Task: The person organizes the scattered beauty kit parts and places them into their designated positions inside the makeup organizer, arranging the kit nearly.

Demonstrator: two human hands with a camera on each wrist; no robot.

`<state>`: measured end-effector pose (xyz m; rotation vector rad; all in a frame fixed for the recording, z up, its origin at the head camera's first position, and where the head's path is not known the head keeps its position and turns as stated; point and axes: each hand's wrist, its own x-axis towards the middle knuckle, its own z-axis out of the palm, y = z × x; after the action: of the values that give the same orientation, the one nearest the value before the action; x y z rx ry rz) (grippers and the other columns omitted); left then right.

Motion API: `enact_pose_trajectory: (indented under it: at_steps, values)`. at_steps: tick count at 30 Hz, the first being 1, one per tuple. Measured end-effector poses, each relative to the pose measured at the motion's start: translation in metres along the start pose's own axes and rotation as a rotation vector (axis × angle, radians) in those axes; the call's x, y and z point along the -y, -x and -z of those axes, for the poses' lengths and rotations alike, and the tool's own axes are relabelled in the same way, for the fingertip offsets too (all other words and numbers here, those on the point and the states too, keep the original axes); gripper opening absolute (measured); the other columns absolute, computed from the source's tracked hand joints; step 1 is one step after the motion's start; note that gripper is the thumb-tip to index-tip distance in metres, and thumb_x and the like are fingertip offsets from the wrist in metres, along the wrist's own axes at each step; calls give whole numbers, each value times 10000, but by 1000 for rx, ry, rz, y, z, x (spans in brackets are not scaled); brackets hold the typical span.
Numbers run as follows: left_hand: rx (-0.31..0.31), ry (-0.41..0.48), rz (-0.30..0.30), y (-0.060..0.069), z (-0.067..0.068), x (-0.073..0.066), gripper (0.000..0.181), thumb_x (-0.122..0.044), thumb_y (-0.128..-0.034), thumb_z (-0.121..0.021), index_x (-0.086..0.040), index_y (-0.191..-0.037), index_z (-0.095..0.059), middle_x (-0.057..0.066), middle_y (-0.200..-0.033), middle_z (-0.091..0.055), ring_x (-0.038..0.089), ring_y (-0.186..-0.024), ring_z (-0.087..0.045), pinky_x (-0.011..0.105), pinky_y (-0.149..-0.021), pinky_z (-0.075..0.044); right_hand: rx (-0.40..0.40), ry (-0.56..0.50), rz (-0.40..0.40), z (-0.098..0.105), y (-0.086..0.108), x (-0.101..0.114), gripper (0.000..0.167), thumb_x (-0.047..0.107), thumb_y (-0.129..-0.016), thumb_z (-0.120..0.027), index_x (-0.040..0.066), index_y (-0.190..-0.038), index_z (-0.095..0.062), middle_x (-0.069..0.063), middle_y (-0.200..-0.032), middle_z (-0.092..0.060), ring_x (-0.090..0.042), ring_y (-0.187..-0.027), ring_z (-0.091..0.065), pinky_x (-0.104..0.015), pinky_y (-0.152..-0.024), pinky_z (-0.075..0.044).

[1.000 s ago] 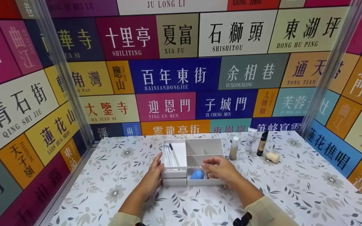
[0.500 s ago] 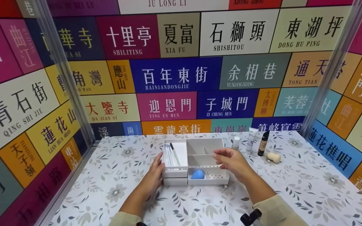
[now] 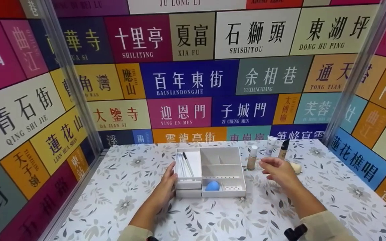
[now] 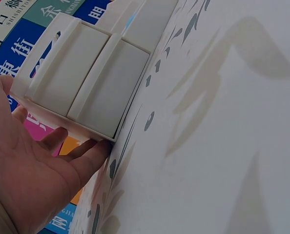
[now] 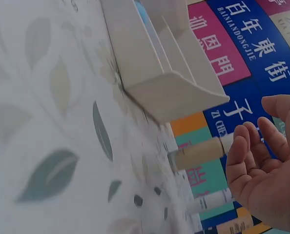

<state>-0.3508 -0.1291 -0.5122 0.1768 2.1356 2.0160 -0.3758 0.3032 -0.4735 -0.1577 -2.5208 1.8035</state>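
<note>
The right hand (image 3: 281, 172) has come away from the front of the white box (image 3: 224, 193) and now hovers clear at its 3 o'clock, fingers loosely bent around nothing. It looks free for further handling, while the blue sponge (image 3: 212, 186) stays in the box. The left hand (image 3: 167, 184), at 9 o'clock, rests relaxed fingers against the box's side as before, seemingly steadying it.

The box stands on the patterned table (image 3: 106, 194). Nearest are two closed drawers (image 4: 118, 87) at 7 o'clock and a low compartment at 5 o'clock, where the rounded sponge lies. Behind, thin sticks (image 3: 187, 163) fill a tray at 11 o'clock; divided sections sit at 1 o'clock.

Just beside the right fingertips, apparently untouched, a white-capped bottle (image 3: 252, 163) stands upright. A pale sponge (image 3: 297, 168) shows partly behind that hand; farther back, towards 2 o'clock, stand a black-capped bottle (image 3: 283, 149) and a tube (image 3: 271, 145).
</note>
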Motion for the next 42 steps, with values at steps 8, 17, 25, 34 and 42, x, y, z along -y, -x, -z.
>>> enact_pose_trajectory:
  at_steps: [8, 17, 25, 34, 42]
  values:
    - [14, 3, -14, 1, 0, 0, 620, -406, -1140, -381, -443, -1710, -139, 170, -1821, 19, 512, -1650, -147, 732, -1288, -226, -78, 72, -68, 41, -14, -21, 652, 528, -990, -733, 94, -1459, -603, 10, -1251, -730, -220, -1127, -686, -276, -869, -616]
    - [19, -6, -6, 1, 1, -1, 631, -407, -1136, -369, -432, -1714, -118, 170, -1820, 39, 526, -1649, -128, 728, -1296, -212, -184, 82, -155, 70, -29, -43, 634, 433, -1055, -654, 77, -1559, -510, -109, -1393, -635, -301, -1268, -650, -339, -942, -619]
    - [-6, -31, 12, 0, 1, -1, 614, -412, -1135, -374, -462, -1703, -148, 156, -1824, -9, 508, -1650, -163, 722, -1294, -234, -235, 103, -197, 84, -37, -58, 616, 381, -1076, -625, 78, -1591, -475, -116, -1365, -596, -289, -1181, -655, -343, -874, -613]
    - [1, -20, 11, 1, 1, -1, 614, -413, -1138, -372, -460, -1705, -142, 157, -1824, 0, 525, -1646, -152, 738, -1291, -212, -265, 169, -284, 98, -44, -65, 631, 350, -1081, -614, 83, -1622, -431, -224, -1528, -486, -336, -1197, -601, -378, -860, -561]
    - [21, 23, -17, 1, 0, 0, 647, -407, -1137, -389, -406, -1721, -109, 198, -1812, 52, 534, -1649, -99, 753, -1285, -197, -224, 204, -253, 102, -50, -75, 673, 300, -1059, -646, 15, -1622, -411, -292, -1648, -388, -374, -1327, -552, -347, -898, -571]
